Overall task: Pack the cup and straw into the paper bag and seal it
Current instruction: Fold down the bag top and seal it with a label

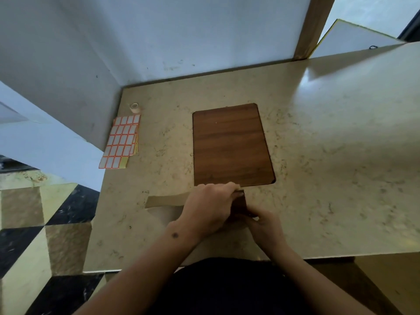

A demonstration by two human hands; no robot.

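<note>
The paper bag [164, 201] lies flat near the front edge of the table [341, 155], its long axis running left to right, its right end under both hands. The left hand [211, 205] curls over a dark brown piece at that end; the right hand [264, 226] pinches in from the near side. Neither cup nor straw shows, so what is inside I cannot tell. Beyond sits a wooden board [231, 144]; far left, a label sheet [121, 142] and a tape roll [135, 107].
</note>
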